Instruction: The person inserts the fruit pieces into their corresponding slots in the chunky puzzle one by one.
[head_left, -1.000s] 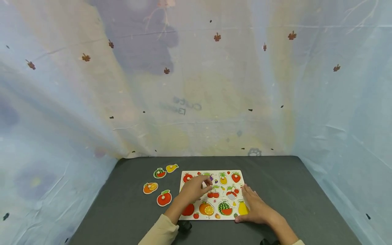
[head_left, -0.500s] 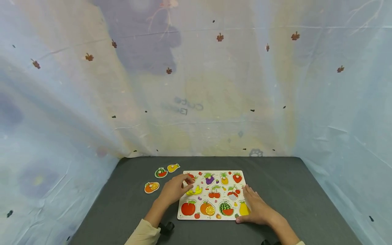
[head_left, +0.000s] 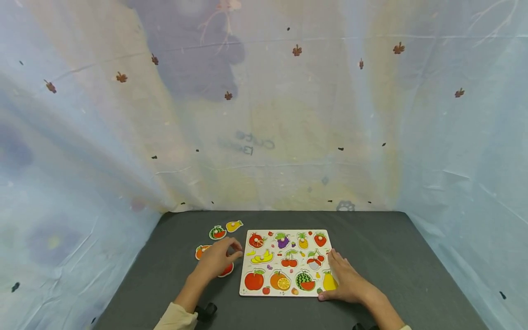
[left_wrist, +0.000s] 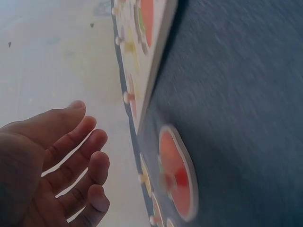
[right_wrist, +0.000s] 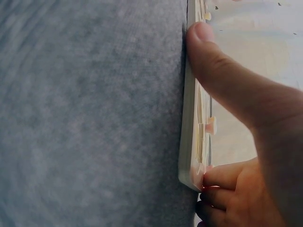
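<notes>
My left hand [head_left: 218, 257] hovers over the grey tabletop left of the puzzle board, its fingers loosely bent and nothing between them. Below it lies a red apple puzzle piece [head_left: 227, 270] with a peg, partly hidden in the head view; the left wrist view shows this red piece [left_wrist: 177, 175] apart from the fingers. An orange piece [head_left: 200, 251] is partly covered by the hand too. My right hand [head_left: 348, 282] rests at the near right corner of the white fruit peg puzzle board [head_left: 270, 293], thumb on the near edge, fairly straight fingers along the right side.
Behind the left hand lie a watermelon piece [head_left: 217, 233] and a pear piece [head_left: 234, 226]. Pegged fruit pieces fill the board's upper two rows; its near row shows fruit pictures without pegs. A patterned curtain [head_left: 280, 183] hangs along the table's back and sides.
My left hand has moved left, off the board and over the loose apple piece, uncovering the board's pomegranate and bananas. My right hand has stayed at the board's corner.
</notes>
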Demonstrator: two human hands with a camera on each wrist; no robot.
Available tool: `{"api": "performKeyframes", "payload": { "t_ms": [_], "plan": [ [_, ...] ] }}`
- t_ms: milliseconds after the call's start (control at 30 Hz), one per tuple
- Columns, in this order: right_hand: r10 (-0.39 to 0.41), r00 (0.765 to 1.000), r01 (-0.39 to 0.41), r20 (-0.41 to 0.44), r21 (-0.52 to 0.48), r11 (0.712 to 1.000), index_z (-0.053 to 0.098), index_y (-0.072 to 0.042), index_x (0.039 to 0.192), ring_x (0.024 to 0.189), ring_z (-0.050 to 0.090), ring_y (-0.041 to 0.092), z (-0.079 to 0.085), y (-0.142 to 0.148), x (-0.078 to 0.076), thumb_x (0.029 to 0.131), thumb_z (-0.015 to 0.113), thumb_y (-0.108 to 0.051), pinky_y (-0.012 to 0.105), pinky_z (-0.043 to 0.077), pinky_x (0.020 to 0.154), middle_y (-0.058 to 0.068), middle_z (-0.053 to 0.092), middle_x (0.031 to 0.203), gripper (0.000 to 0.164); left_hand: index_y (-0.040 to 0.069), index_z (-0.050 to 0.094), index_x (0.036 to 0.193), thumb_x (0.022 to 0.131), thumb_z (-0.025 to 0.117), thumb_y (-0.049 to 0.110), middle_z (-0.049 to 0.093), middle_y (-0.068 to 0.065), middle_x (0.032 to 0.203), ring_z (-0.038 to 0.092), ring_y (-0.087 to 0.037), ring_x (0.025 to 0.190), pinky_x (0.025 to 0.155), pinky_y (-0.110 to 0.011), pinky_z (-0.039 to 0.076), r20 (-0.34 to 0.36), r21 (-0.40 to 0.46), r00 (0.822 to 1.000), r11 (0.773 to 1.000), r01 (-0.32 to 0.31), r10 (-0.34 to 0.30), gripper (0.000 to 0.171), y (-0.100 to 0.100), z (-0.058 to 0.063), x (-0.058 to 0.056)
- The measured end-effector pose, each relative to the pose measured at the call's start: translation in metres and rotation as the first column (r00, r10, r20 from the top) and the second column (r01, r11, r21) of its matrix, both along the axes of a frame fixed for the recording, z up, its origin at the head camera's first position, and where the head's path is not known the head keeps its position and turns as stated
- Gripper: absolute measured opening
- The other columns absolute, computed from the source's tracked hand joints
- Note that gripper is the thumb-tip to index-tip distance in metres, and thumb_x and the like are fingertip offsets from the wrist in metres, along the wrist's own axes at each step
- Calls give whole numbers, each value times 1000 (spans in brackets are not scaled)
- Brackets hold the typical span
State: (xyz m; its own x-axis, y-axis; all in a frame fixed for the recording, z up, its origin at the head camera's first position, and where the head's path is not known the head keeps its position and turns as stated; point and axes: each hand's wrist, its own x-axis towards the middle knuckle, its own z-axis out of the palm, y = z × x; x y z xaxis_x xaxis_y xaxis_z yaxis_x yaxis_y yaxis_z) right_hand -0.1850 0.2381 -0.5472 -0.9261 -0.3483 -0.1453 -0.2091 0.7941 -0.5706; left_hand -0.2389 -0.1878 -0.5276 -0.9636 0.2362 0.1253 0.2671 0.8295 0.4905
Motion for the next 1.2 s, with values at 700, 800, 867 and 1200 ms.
{"api": "performKeyframes", "payload": {
  "t_ms": [700, 800, 867, 1200],
  "plan": [
    [20, 1000, -20, -5, -12, 1000, 17, 15, 164, 160, 17, 53, -1, 2, 0, 73, 95, -59, 68, 14, 126, 36, 13, 172, 140, 28, 71, 99, 94, 85, 34, 66, 10, 99, 63, -13, 89, 74, -44, 54, 31, -92, 995, 992, -89, 92, 17, -39, -8, 12],
    [18, 1000, -18, -6, -10, 1000, 17, 15, 163, 160, 17, 53, -1, 2, -1, 73, 95, -59, 68, 14, 126, 37, 13, 172, 141, 27, 70, 98, 94, 86, 33, 65, 10, 96, 63, -12, 89, 75, -44, 53, 35, -113, 994, 989, -96, 101, 17, -42, -10, 13],
    [17, 1000, -17, -6, -10, 1000, 17, 15, 163, 160, 17, 53, -2, 2, -1, 73, 95, -59, 68, 14, 126, 37, 13, 172, 141, 26, 70, 96, 94, 86, 32, 64, 10, 93, 61, -10, 85, 73, -43, 52, 43, -123, 994, 988, -95, 101, 17, -44, -12, 12],
    [22, 1000, -22, -16, -5, 1000, 18, 14, 164, 160, 18, 52, -2, 1, 0, 73, 95, -60, 68, 15, 126, 35, 13, 173, 140, 26, 67, 92, 93, 86, 33, 59, 12, 86, 52, -9, 71, 66, -39, 46, 81, -124, 991, 988, -96, 107, 20, -49, -15, 14]
  ]
}}
